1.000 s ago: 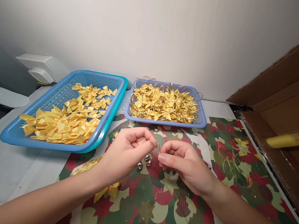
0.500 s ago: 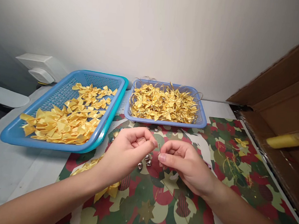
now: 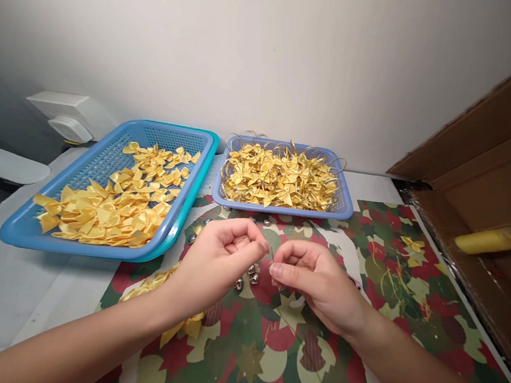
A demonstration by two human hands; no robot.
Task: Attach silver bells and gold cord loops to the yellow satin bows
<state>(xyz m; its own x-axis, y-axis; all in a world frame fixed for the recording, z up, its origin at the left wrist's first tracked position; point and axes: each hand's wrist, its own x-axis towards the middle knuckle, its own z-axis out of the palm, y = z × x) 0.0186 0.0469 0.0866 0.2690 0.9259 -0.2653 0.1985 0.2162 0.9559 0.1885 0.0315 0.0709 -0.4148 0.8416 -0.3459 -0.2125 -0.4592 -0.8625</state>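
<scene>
My right hand point(image 3: 314, 278) pinches a thin, dark needle point(image 3: 272, 254) between thumb and forefinger, its free end pointing up toward my other hand. My left hand point(image 3: 231, 252) is closed in a pinch just left of the needle's tip; whatever lies between its fingertips is too fine to make out. A faint dark thread runs across the mat below my right hand. Small silver jingle bells point(image 3: 254, 278) lie on the patterned mat point(image 3: 266, 361) between and behind the hands. Yellow ribbon bows point(image 3: 185, 328) are partly covered by my left forearm.
A blue basket point(image 3: 20, 234) at left holds yellow bows, with a teal one under it. At the back, another blue basket point(image 3: 281, 209) is heaped with bows on gold wire rings. Thread scraps point(image 3: 397, 286) lie at right, beside a cardboard box point(image 3: 487, 177).
Almost nothing differs. Both hands keep their pinches close together, with only a tiny shift of my right fingertips to the left.
</scene>
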